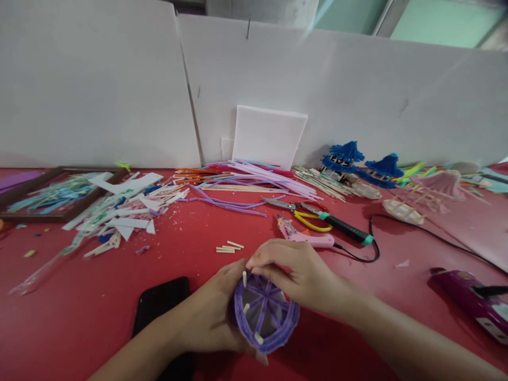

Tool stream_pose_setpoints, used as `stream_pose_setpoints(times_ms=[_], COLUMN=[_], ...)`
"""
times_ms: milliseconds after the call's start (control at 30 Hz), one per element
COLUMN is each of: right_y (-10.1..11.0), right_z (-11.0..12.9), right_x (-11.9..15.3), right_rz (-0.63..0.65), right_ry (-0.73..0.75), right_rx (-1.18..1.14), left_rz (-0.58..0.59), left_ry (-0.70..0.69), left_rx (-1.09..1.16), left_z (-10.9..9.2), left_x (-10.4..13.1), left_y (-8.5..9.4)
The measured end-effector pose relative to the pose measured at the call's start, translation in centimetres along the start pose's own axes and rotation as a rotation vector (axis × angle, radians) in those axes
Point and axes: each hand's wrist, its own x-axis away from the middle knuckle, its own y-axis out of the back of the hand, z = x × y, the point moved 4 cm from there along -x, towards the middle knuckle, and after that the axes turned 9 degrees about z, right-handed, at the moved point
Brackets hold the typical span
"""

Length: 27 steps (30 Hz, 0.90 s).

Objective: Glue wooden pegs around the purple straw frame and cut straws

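Observation:
My left hand [216, 312] is wrapped round the left side of a round purple craft piece [291, 320], made of fuzzy strips with spokes crossing inside its rim. Short pale sticks [259, 337] stand up from the rim at its left and lower side. Over the far edge reaches my right hand [293, 267], with thumb and fingers pinched together close to the upper stick [245, 278]. Whether something small sits between those fingertips is hidden. Several loose short sticks [228, 248] lie on the red table just beyond my hands.
Beyond my right hand lie a pink glue gun [305, 236], scissors [313, 214] and a black-and-teal cutting tool [347, 228]. A phone [159, 299] rests by my left forearm. Purple pipe cleaners [262, 180], paper scraps [130, 211], blue-roofed models [343, 156] and a magenta device [470, 296] surround the work.

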Motion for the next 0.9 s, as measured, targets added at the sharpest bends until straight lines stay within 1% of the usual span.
stream_pose_setpoints(times_ms=[133,300,400,567,633,700,767,833,900], right_y=[-0.1,-0.2,-0.2,0.3,0.7,1.3,1.9,2.3,2.4], right_z=[-0.1,-0.2,-0.2,-0.1,-0.1,-0.3,-0.5,-0.6,-0.7], right_x=[0.1,0.1,0.1,0.3,0.5,0.8,1.4,2.2,3.1], right_rz=[-0.02,-0.001,-0.015,-0.056,-0.056,-0.081,-0.119,-0.131,-0.115], right_ry=[-0.008,-0.004,-0.013,-0.042,-0.067,-0.093,-0.11,-0.113,-0.109], right_rx=[-0.021,-0.021,-0.029,-0.064,-0.067,-0.04,0.018,0.089,0.145], left_rz=[-0.022,-0.014,-0.009,-0.027,-0.01,0.019,0.019,-0.019,-0.07], left_ry=[-0.003,-0.02,0.007,0.001,0.021,0.02,0.019,0.052,0.1], left_rx=[-0.052,-0.061,-0.091,-0.142,-0.157,-0.166,-0.185,-0.192,-0.182], left_z=[0.0,0.1,0.4,0.3,0.2,-0.1,-0.1,0.2,0.8], left_x=[0.0,0.0,0.1,0.2,0.1,0.0,-0.1,0.0,0.1], left_y=[0.1,0.1,0.0,0.1,0.2,0.2,0.2,0.3,0.4])
